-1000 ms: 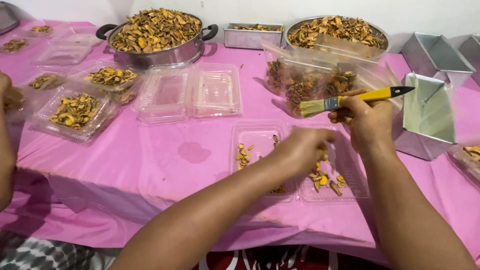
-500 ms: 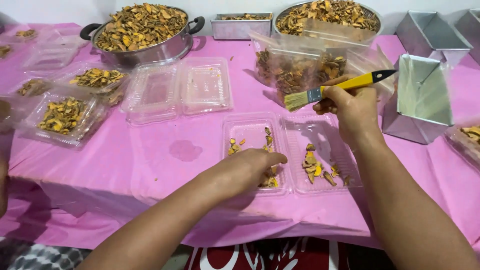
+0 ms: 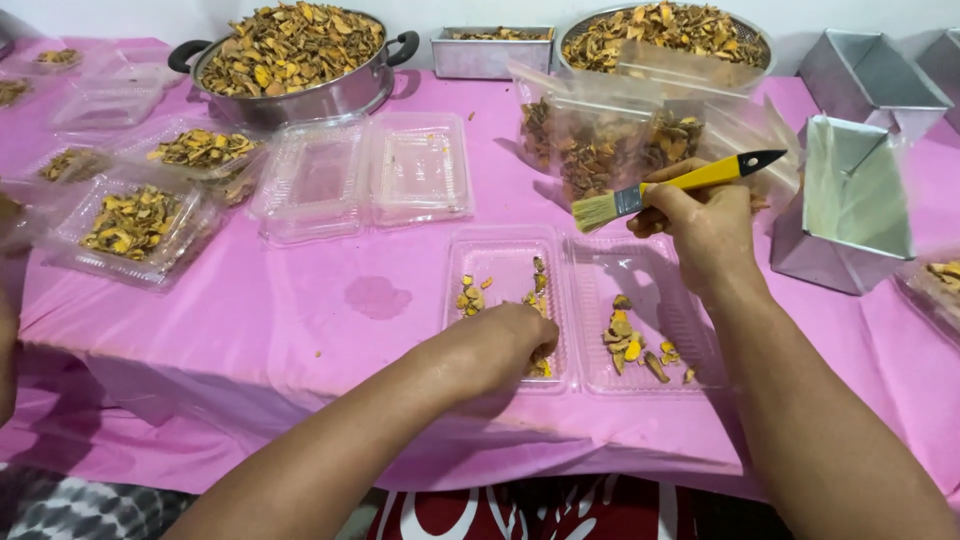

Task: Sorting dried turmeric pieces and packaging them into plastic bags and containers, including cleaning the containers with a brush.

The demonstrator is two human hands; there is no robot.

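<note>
Clear plastic makes up the hinged tray (image 3: 640,255) lying open on the bench (image 3: 330,300) in front of the person, both halves flat and side by side, each with a thin scatter of dried yellow-orange slices (image 3: 628,338). The left hand (image 3: 505,340) rests curled over the near edge of the left half, fingers closed down among the slices there — whether it pinches any I cannot tell. The right hand (image 3: 705,225) hovers above the far edge of the right half, clamped on the yellow handle of a flat paintbrush (image 3: 670,186) whose pale bristles point left, clear of the tray.

By the look of it, the step in hand is sorting or cleaning the few slices in the tray, one hand gathering while the brush waits. A next move would call for bringing the bristles down onto the slices without flicking the light pieces over the shallow rim.

Just behind the tray stand clear bags (image 3: 600,140) stuffed with the same dried slices. Further back sit a steel pot (image 3: 300,95) heaped full, a small rectangular tin (image 3: 490,55) and a round metal basin (image 3: 665,30). An empty open tray (image 3: 365,175) lies to the left, and beyond it several filled ones (image 3: 135,220). Angular metal tins (image 3: 850,200) stand at the right.

A pink plastic sheet covers the bench, showing a damp-looking patch (image 3: 375,297) left of the tray; a pale wall runs behind.
</note>
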